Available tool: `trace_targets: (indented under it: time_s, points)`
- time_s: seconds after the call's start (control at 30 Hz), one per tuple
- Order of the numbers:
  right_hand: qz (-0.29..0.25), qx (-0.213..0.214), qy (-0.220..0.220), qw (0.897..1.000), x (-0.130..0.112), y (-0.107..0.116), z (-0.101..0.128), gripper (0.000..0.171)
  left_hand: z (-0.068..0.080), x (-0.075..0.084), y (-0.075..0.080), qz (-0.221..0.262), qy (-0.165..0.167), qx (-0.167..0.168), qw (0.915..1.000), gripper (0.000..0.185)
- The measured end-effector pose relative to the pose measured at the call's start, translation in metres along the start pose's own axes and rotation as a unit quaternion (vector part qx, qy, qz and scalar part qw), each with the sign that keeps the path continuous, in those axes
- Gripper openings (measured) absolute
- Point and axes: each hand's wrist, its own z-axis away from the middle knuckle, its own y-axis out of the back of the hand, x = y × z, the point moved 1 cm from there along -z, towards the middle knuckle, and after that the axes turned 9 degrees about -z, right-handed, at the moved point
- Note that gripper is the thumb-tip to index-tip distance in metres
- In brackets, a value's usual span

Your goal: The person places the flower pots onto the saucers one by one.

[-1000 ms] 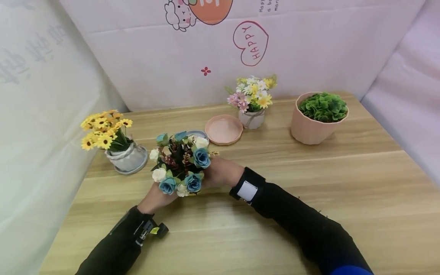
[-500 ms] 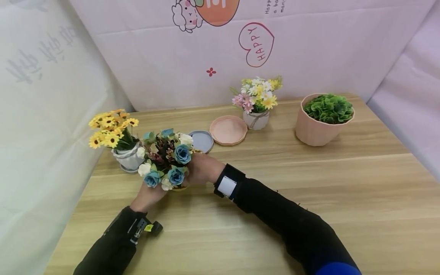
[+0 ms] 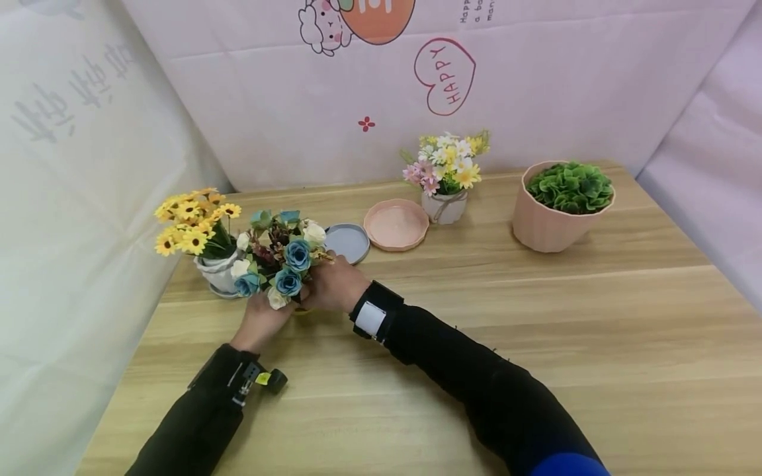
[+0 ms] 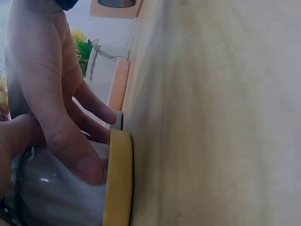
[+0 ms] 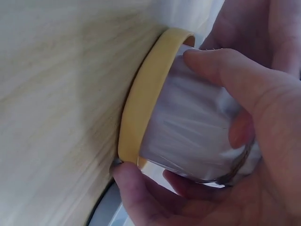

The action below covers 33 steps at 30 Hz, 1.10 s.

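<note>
Both hands hold the rose pot [image 3: 276, 264] at the left part of the table [image 3: 536, 317]. Left hand [image 3: 262, 317] wraps the near-left side of the pot, right hand [image 3: 333, 284] wraps the right side; fingers of both are curled round the white body. Left wrist view: left hand's fingers [image 4: 70, 141] pressed on the pale pot wall [image 4: 61, 188], thumb tip just above the yellow saucer [image 4: 117, 179]. Right wrist view: right hand [image 5: 244, 113] curled round the pot [image 5: 193, 136], thumb on top, fingers below; the yellow saucer [image 5: 141, 113] sits under the pot, flat against the wood. Whether it fully rests on the table or is a touch lifted, cannot tell.

The pot carries blue and white roses with dark foliage, upright. It stands just right of the sunflower pot [image 3: 217, 268]; flowers of the two nearly touch. Grey saucer [image 3: 348, 242] lies just beyond the right hand, near it. Pink saucer [image 3: 395, 225] lies right of the grey one, edges close. Mixed bouquet [image 3: 446, 178] in a small white pot stands just right of the pink saucer, at the far side. Pink pot [image 3: 556, 215] with green leaves stands further right, well apart from the hands.

Black sleeves on both arms, a strap with a white patch on the right wrist [image 3: 372, 317], a small camera on the left wrist [image 3: 262, 380]. Pink backdrop [image 3: 536, 86] with a "HAPPY" heart behind the table.
</note>
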Motion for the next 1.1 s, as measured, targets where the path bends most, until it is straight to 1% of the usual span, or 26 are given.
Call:
trace_targets:
  time_s: [0.07, 0.1, 0.17, 0.23, 0.27, 0.37, 0.47, 0.5, 0.6, 0.67, 0.7, 0.8, 0.9, 1.03, 1.1]
  points:
    - [0.02, -0.009, -0.016, 1.0, -0.001, 0.0, -0.004, 0.053, -0.004, 0.0, 0.0, 0.032, 0.039, -0.008, 0.9987, 0.03]
    - [0.03, -0.014, -0.021, 0.999, -0.001, 0.0, -0.005, 0.052, -0.007, 0.0, 0.001, 0.055, 0.063, -0.011, 0.9965, 0.035]
    - [0.047, -0.023, -0.027, 0.998, -0.001, 0.001, -0.008, 0.05, -0.011, -0.001, 0.0, 0.082, 0.087, -0.011, 0.9928, 0.044]
    - [0.043, -0.032, -0.033, 0.998, 0.001, 0.004, -0.01, 0.044, -0.015, -0.001, 0.0, 0.089, 0.098, -0.013, 0.9911, 0.045]
    - [0.028, -0.032, -0.045, 0.998, 0.003, 0.005, -0.01, 0.048, -0.018, -0.002, 0.0, 0.1, 0.097, -0.014, 0.9901, 0.05]
    - [-0.024, -0.019, -0.086, 0.996, 0.009, 0.009, -0.009, 0.071, -0.024, -0.003, 0.0, 0.106, 0.087, -0.014, 0.9904, 0.055]
    - [-0.034, 0.001, -0.119, 0.992, 0.019, 0.015, -0.007, 0.102, -0.027, -0.005, 0.002, 0.103, 0.092, -0.026, 0.99, 0.054]
    - [-0.02, 0.003, -0.121, 0.992, 0.022, 0.017, -0.008, 0.106, -0.027, -0.006, 0.002, 0.102, 0.094, -0.026, 0.99, 0.052]
    - [0.016, -0.004, -0.122, 0.992, 0.035, 0.024, -0.014, 0.107, -0.03, -0.009, 0.002, 0.123, 0.091, -0.023, 0.988, 0.054]
    - [0.026, -0.008, -0.124, 0.992, 0.044, 0.028, -0.022, 0.105, -0.033, -0.01, 0.002, 0.134, 0.079, -0.012, 0.9877, 0.057]
    - [0.029, -0.014, -0.128, 0.991, 0.049, 0.028, -0.026, 0.104, -0.035, -0.011, 0.002, 0.14, 0.074, -0.012, 0.9873, 0.058]
    - [0.027, -0.027, -0.148, 0.988, 0.066, 0.024, -0.038, 0.105, -0.036, -0.015, 0.0, 0.143, 0.076, -0.021, 0.9865, 0.054]
    - [0.022, -0.036, -0.167, 0.985, 0.081, 0.02, -0.045, 0.106, -0.04, -0.017, -0.001, 0.13, 0.069, -0.022, 0.9889, 0.06]
    - [0.004, -0.031, -0.172, 0.985, 0.092, 0.021, -0.049, 0.111, -0.051, -0.018, 0.0, 0.133, 0.047, 0.003, 0.99, 0.076]
    - [0.001, -0.027, -0.167, 0.986, 0.094, 0.024, -0.048, 0.112, -0.056, -0.018, 0.0, 0.141, 0.044, 0.008, 0.989, 0.077]
